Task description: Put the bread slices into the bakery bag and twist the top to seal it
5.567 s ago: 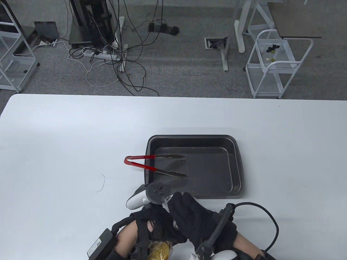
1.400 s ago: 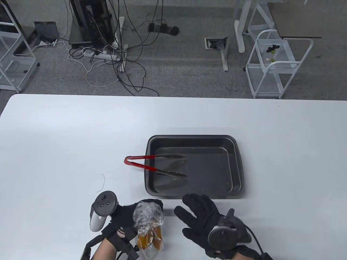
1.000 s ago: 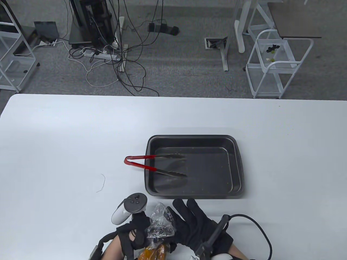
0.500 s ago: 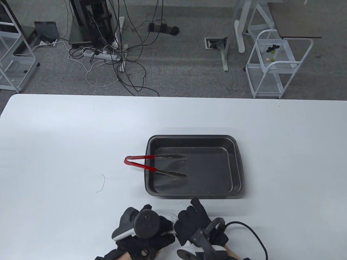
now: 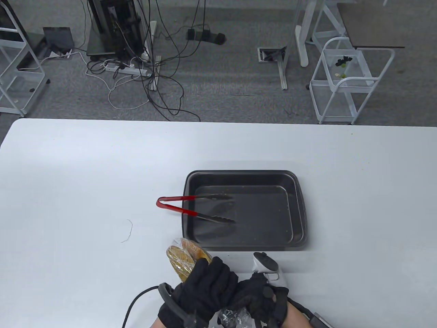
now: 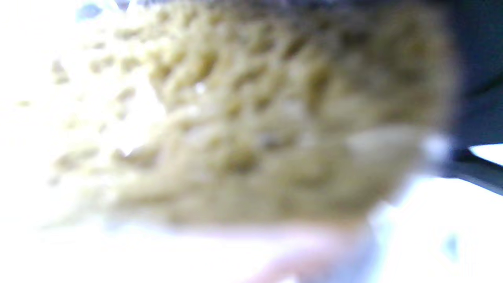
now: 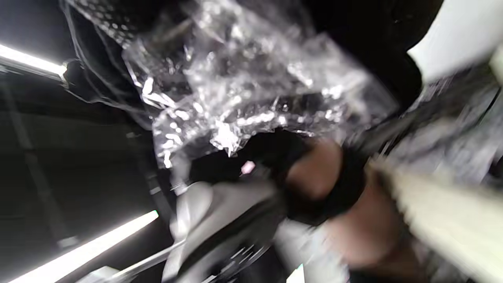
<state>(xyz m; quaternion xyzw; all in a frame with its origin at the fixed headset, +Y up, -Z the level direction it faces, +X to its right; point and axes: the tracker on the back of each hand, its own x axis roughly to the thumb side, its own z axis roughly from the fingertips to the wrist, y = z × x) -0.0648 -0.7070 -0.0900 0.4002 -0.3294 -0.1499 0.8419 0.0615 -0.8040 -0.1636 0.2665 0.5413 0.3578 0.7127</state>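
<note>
Since half a second ago the bag has been turned end over end: its bread-filled end now points away from the person, toward the baking tray (image 5: 244, 176), where before the two hands were bunched over it low at the bench (image 5: 68, 177) edge. The left hand (image 5: 201, 290) is wrapped round the body of the clear bakery bag (image 5: 182, 258), its grip closed on the bread slices (image 6: 251, 118) inside, which fill the left wrist view as a blurred brown crumb. The right hand (image 5: 261, 297) sits just beside it, its grip pinched on the crinkled loose plastic of the bag's top; that gathered film shows close up in the right wrist view. One hand steadies the load while the other winds the neck, I'd say. The red-handled tongs (image 5: 194, 208) lie across the tray's left rim, set aside since the tray holds no bread.
</note>
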